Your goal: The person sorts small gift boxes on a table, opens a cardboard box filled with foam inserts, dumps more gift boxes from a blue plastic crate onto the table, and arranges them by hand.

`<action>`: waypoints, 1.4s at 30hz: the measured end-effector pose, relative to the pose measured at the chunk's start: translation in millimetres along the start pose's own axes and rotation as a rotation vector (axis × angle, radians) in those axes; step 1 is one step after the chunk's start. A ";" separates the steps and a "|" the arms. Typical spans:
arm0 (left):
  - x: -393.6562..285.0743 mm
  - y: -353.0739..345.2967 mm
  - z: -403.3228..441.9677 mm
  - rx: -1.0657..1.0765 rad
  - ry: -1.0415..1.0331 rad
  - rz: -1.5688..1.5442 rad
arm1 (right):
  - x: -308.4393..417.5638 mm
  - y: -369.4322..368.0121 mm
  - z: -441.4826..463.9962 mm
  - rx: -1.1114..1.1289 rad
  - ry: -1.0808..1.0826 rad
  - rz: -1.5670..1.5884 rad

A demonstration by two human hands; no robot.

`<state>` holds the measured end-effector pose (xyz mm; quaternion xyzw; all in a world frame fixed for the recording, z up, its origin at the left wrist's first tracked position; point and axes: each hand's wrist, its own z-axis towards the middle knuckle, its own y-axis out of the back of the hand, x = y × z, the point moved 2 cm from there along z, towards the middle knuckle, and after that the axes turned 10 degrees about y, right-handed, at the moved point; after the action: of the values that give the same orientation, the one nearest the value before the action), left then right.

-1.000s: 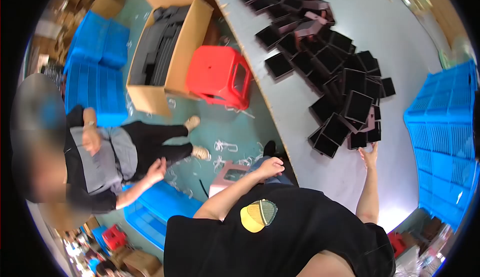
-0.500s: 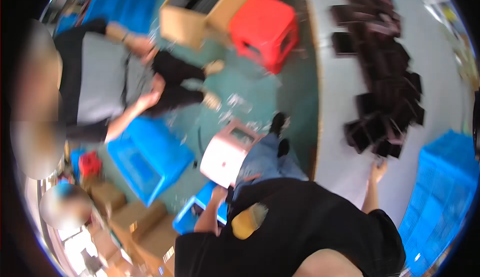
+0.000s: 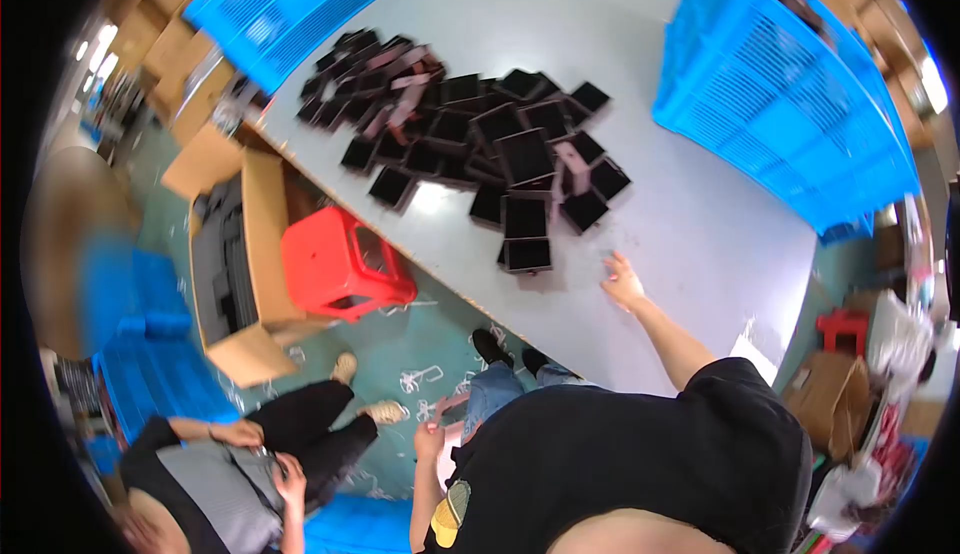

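A pile of small, dark, open boxes point(image 3: 525, 159) with black insides and some pinkish parts is spread over the grey table point(image 3: 690, 224). Just right of the nearest boxes, my right hand point(image 3: 624, 282) hovers over or rests on the tabletop, fingers slightly curled and apart, with nothing visible in it. Low at my left side, my left hand point(image 3: 428, 441) has its fingers curled in. It is beside the pale pink stool point(image 3: 450, 442), which my body partly hides; what those fingers hold, if anything, I cannot make out.
Blue crates stand at the table's far left point(image 3: 300, 14) and right point(image 3: 790, 104); the right crate holds pinkish items. A red stool point(image 3: 325, 259) and a carton point(image 3: 262, 254) with dark grey pieces stand left of the table. A seated co-worker point(image 3: 225, 484) is at lower left.
My view has swung toward the table, bringing the box pile to the middle. My right hand, earlier at the pile's near end, is now apart from it. My left hand stays low.
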<state>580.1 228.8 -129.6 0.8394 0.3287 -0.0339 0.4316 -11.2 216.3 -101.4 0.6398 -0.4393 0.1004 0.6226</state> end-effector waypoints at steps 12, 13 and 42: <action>-333.5 -19.7 45.0 -0.047 -0.674 0.017 | 27.9 88.1 -22.8 0.049 0.031 0.094; -350.7 -21.7 46.8 -0.133 -0.666 0.020 | 23.2 100.4 -25.7 0.010 0.010 0.089; -534.3 311.4 493.9 -0.417 -0.727 -0.157 | 317.5 177.0 321.1 -0.301 0.411 -0.375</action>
<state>455.5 -547.3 -37.8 0.6401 0.2180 -0.2932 0.6759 -78.7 -178.0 172.8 0.5766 -0.1884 0.0450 0.7937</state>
